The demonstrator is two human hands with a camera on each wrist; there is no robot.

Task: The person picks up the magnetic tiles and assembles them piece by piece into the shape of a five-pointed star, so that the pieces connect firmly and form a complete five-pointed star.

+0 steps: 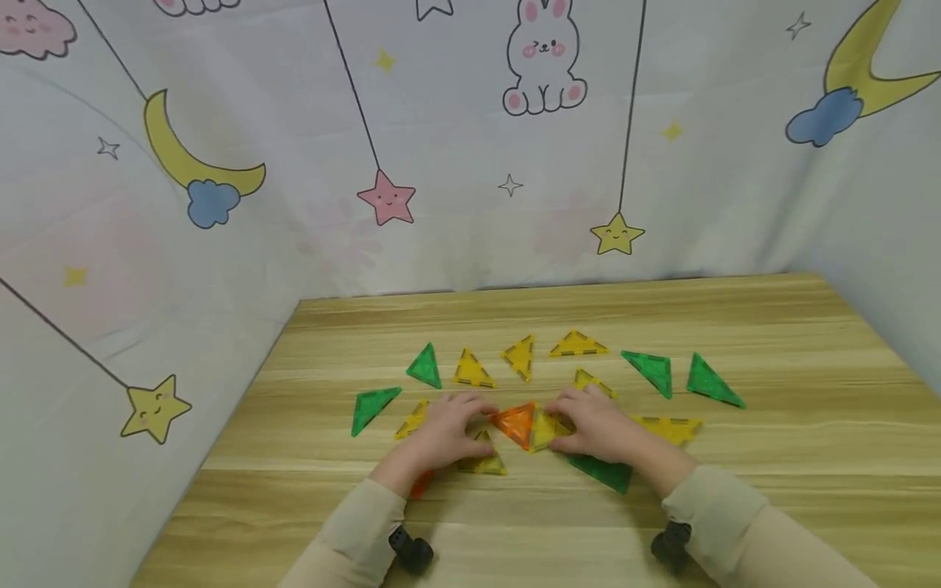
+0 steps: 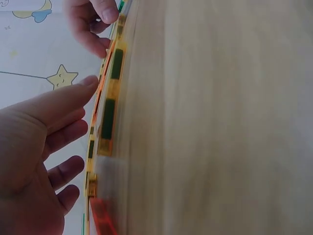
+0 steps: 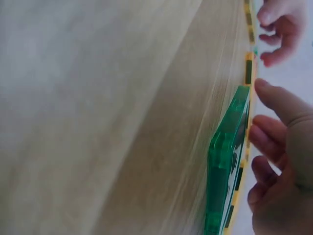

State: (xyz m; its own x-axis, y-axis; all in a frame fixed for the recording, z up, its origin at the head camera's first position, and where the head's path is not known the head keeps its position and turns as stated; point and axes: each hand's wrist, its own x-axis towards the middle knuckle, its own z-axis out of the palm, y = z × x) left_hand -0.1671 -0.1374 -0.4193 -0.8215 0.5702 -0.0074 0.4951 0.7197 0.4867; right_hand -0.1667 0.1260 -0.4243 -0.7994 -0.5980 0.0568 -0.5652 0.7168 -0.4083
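Note:
An orange triangle tile (image 1: 517, 425) lies flat with its right edge against a yellow triangle tile (image 1: 541, 428). My left hand (image 1: 448, 429) is at the orange tile's left corner, fingers loosely bent and thumb apart; contact is unclear. Its palm and spread fingers (image 2: 66, 137) show in the left wrist view. My right hand (image 1: 599, 425) holds the yellow tile between thumb and fingers, covering its right part. In the right wrist view, the right hand (image 3: 283, 142) is beyond a green tile (image 3: 226, 156). Another yellow triangle (image 1: 483, 465) lies beneath the left thumb.
Several yellow and green triangles, among them a yellow one (image 1: 579, 344) and a green one (image 1: 711, 382), lie behind and beside the hands on the wooden table (image 1: 559, 539). A red-orange tile (image 1: 421, 485) is partly under the left wrist. A patterned cloth (image 1: 456, 147) hangs behind.

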